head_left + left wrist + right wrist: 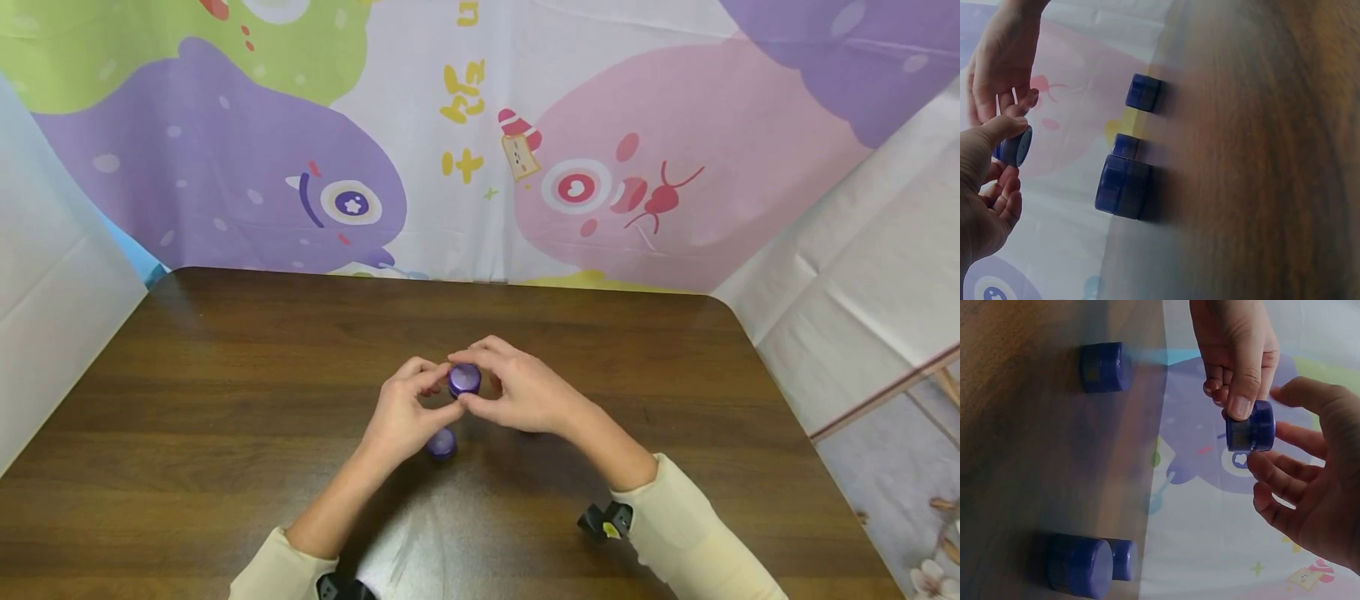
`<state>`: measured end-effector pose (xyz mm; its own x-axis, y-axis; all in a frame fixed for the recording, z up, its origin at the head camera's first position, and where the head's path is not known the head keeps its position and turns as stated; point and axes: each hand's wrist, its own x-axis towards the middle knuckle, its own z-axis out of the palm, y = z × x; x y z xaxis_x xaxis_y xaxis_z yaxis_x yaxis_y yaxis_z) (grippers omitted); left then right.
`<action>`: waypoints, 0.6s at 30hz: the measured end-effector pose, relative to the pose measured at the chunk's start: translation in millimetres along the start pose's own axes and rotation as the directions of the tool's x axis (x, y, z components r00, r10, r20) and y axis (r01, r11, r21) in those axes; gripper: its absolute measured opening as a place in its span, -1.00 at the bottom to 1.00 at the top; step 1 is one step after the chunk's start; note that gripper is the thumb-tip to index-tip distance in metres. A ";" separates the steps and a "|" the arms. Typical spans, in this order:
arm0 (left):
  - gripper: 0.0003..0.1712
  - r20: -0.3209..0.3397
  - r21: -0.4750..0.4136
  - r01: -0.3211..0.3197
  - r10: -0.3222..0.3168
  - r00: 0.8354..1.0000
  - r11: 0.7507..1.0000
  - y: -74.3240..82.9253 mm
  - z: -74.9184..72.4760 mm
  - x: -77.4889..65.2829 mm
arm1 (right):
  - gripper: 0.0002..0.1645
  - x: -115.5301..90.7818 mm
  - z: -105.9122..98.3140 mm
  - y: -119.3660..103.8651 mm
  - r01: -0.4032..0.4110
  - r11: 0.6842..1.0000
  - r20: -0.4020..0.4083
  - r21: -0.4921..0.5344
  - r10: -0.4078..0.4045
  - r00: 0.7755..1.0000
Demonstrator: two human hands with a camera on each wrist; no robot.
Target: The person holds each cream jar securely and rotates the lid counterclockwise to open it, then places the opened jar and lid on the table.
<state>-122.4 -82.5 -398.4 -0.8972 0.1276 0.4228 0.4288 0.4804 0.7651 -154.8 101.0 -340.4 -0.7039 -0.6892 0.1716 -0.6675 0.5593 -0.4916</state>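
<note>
A small purple lidded jar [465, 379] is held up over the table between both hands. My left hand [405, 410] pinches it between thumb and fingers; the left wrist view shows the left thumb pressed on its side. From the other side my right hand [528, 392] spans the jar, thumb near its front and index finger near its back. In the right wrist view the jar [1250, 426] shows a seam around its middle, with right fingertips at its edge. Another purple jar [441, 443] stands on the table just below the left hand.
Three jars stand on the brown wooden table [225, 375]: in the left wrist view, a large jar [1124, 187], a smaller jar [1125, 145] beside it and another jar [1144, 92] farther off. A printed cartoon cloth [480, 233] hangs behind the table's back edge.
</note>
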 end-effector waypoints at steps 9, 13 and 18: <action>-0.54 0.001 -0.004 0.004 -0.004 1.000 1.000 -0.8 0.1 -0.3 | -0.57 0.7 0.7 0.4 -0.021 0.999 -0.018 -0.042 0.021 1.000; -0.53 0.008 -0.008 0.007 -0.007 1.000 1.000 -1.6 0.4 -1.2 | -0.54 0.9 0.0 0.0 -0.007 1.000 0.039 -0.030 0.008 0.999; -0.51 0.006 0.010 -0.003 0.003 1.000 1.000 -1.9 -0.5 -0.9 | -0.49 0.3 1.7 0.1 0.000 1.000 -0.020 -0.023 0.000 1.000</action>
<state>-122.4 -84.0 -400.0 -0.8967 0.1338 0.4219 0.4300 0.4891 0.7589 -154.7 100.0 -341.8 -0.7084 -0.6801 0.1888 -0.6728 0.5696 -0.4722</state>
